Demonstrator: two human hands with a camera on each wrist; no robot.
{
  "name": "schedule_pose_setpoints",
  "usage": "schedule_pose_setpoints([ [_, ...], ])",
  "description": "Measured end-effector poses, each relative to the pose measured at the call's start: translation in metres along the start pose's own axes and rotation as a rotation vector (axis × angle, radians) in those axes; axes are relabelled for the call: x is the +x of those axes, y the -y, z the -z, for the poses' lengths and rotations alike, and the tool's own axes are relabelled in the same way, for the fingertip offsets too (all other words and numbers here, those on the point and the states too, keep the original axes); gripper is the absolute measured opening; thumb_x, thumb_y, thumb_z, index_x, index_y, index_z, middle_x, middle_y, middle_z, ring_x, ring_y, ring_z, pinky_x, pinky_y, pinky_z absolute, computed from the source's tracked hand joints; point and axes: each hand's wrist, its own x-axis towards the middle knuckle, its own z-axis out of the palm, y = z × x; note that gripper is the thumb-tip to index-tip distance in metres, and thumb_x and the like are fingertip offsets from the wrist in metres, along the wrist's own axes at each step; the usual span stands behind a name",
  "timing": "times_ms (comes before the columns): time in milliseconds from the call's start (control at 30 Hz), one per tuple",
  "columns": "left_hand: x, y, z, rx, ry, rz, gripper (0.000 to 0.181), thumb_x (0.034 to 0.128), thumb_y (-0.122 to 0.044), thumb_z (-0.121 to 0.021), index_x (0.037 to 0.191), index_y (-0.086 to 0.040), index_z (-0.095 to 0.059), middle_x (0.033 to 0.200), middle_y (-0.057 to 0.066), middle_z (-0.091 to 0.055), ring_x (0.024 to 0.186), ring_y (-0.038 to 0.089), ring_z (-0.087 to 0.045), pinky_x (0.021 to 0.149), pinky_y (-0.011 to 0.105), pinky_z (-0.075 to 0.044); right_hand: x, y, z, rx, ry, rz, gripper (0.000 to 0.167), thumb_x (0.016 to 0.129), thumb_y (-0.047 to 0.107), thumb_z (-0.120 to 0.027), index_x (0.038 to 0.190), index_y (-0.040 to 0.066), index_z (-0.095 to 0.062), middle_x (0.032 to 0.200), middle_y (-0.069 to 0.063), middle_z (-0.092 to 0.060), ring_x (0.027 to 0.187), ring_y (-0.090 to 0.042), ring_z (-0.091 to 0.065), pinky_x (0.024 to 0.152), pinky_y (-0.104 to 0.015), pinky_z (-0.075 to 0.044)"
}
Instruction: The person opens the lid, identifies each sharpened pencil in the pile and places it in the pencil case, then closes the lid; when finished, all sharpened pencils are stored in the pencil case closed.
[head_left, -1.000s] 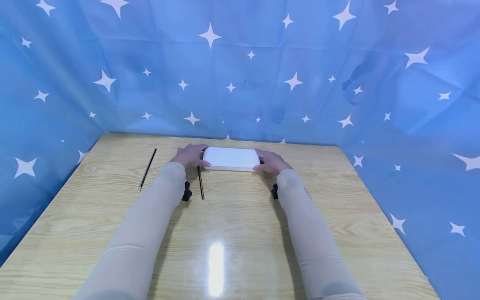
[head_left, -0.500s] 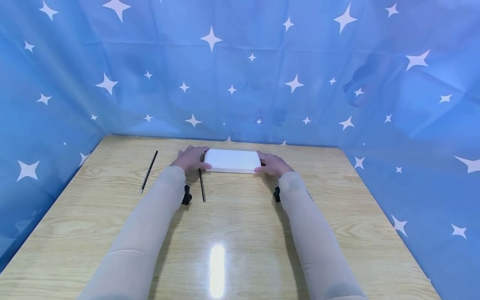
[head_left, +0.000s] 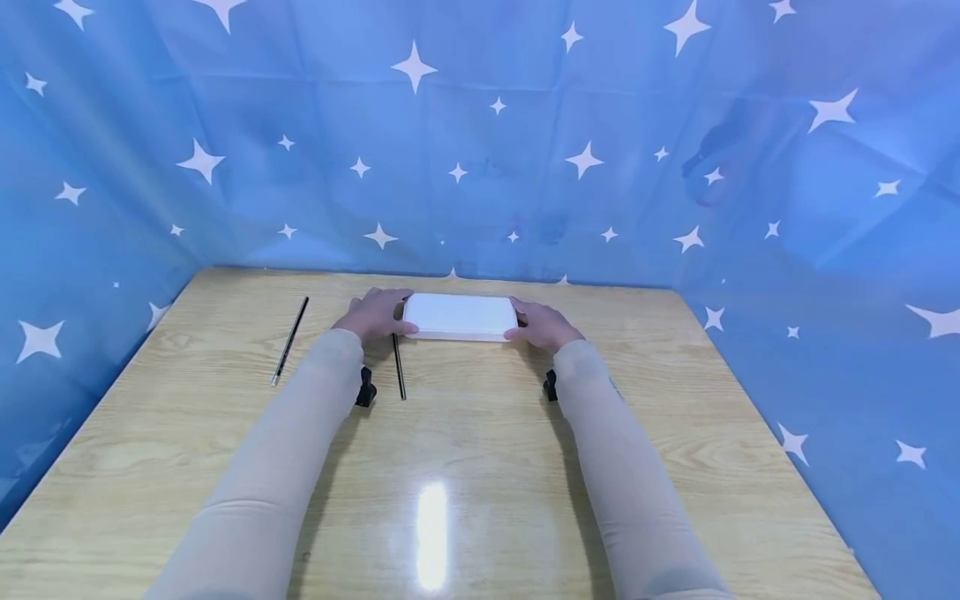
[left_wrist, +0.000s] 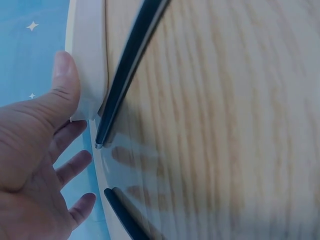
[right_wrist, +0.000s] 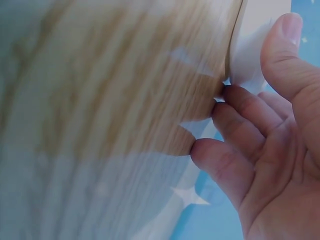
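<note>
A white rectangular box [head_left: 460,317] lies flat toward the back of the table, between both hands. My left hand [head_left: 372,314] grips its left end; in the left wrist view the thumb is on the box's side [left_wrist: 89,45] and the other fingers are spread near its corner. At the opposite end my right hand [head_left: 550,326] holds the box, thumb along the front side. A thin dark stick like a pencil [head_left: 399,368] lies just in front of the box's left end, its far tip near the left hand. Farther left rests a second dark stick, pale-tipped [head_left: 290,342].
The light wooden table [head_left: 495,450] carries a bright glare patch near its front. A blue curtain with white stars [head_left: 480,142] hangs along the back and sides, close behind the box. Black wrist cameras show under both sleeves.
</note>
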Motion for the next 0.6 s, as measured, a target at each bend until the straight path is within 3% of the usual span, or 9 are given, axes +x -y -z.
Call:
schedule_pose_setpoints([
  [267,-0.0031,0.0087,-0.0064,0.007,-0.017,0.011,0.079,0.0965,-0.035,-0.071,0.161,-0.014,-0.030,0.161,0.013,-0.037,0.148,0.041,-0.024,0.116,0.069,-0.013,-0.0014,0.0050,-0.0070,0.026,0.010,0.010,0.084,0.101,0.037,-0.064,0.165,0.019,-0.012,0.168,-0.006,-0.021,0.154,-0.031,-0.018,0.122,-0.051,-0.022],
  [433,-0.0047,0.0045,-0.0071,0.004,-0.028,0.018,0.078,0.0966,-0.034,-0.071,0.161,-0.013,-0.031,0.160,0.013,-0.038,0.147,0.041,-0.026,0.115,0.067,-0.018,-0.0023,0.0061,-0.0082,0.003,-0.012,-0.004,0.082,0.101,0.038,-0.062,0.164,0.018,-0.014,0.167,-0.007,-0.022,0.153,-0.032,-0.019,0.122,-0.051,-0.022],
  [600,-0.0041,0.0036,-0.0081,0.000,-0.016,0.024,0.078,0.0977,-0.036,-0.069,0.162,-0.016,-0.029,0.161,0.013,-0.037,0.149,0.040,-0.023,0.116,0.068,-0.016,-0.0014,0.0016,-0.0070,-0.013,0.000,0.003,0.081,0.102,0.040,-0.061,0.164,0.017,-0.013,0.168,-0.007,-0.020,0.154,-0.033,-0.017,0.123,-0.052,-0.019],
])
